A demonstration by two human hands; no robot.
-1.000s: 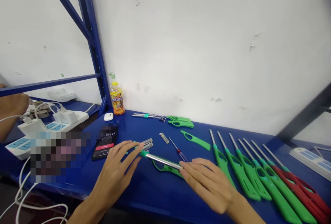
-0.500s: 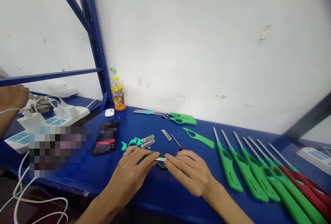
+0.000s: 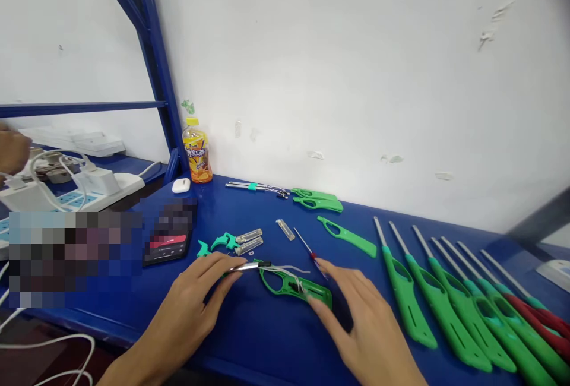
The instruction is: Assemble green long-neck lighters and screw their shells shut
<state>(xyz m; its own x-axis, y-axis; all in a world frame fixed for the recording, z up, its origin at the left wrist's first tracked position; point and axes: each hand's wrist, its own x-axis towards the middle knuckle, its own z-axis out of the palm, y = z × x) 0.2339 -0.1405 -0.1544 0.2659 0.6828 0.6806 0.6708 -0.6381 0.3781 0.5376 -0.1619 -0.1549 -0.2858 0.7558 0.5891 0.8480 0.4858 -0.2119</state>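
Note:
My left hand (image 3: 196,294) pinches the silver metal tube (image 3: 243,268) of a taken-apart lighter on the blue bench. Thin wires (image 3: 285,269) run from the tube across the green handle shell (image 3: 294,286), which lies flat. My right hand (image 3: 356,315) rests with its fingers spread, the fingertips touching the right end of that shell. A small red-handled screwdriver (image 3: 309,249) lies just beyond my right hand. Teal plastic parts (image 3: 220,242) and small clear tanks (image 3: 247,241) sit behind my left hand.
A row of several green and red long lighters (image 3: 445,309) lies at the right. More green shells (image 3: 318,201) and a metal rod (image 3: 256,186) lie by the wall, near an orange drink bottle (image 3: 196,151) and a white case (image 3: 180,184). Another person's hand (image 3: 11,151) and power strips (image 3: 66,193) are at the left.
The metal tube has come away from the green shell toward the left, exposing wires. My right hand slid right along the shell and opened. The camera shifted slightly.

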